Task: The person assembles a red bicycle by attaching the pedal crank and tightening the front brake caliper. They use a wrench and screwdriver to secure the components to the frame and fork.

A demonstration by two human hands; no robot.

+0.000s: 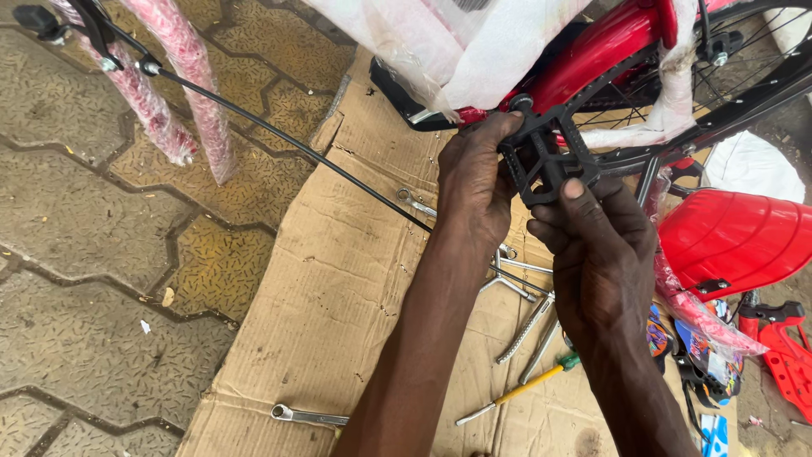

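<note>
A black plastic bicycle pedal (pixel 548 161) sits at the end of a crank on a red bicycle (pixel 592 51) that lies over flattened cardboard (pixel 330 288). My left hand (pixel 475 182) grips the pedal's left side, fingers curled over its top edge. My right hand (pixel 596 245) holds the pedal from below, thumb pressed on its lower right corner. A black cable (pixel 279 135) runs diagonally from the upper left and passes behind my left forearm.
Wrenches (pixel 309 415) and a yellow-handled screwdriver (pixel 520 389) lie on the cardboard. A red mudguard (pixel 732 241) and red plastic parts (pixel 782 351) lie at the right. Pink-wrapped bicycle tubes (pixel 169 93) stand at the upper left on paving stones (pixel 93 254). White wrapping (pixel 457 42) covers the frame.
</note>
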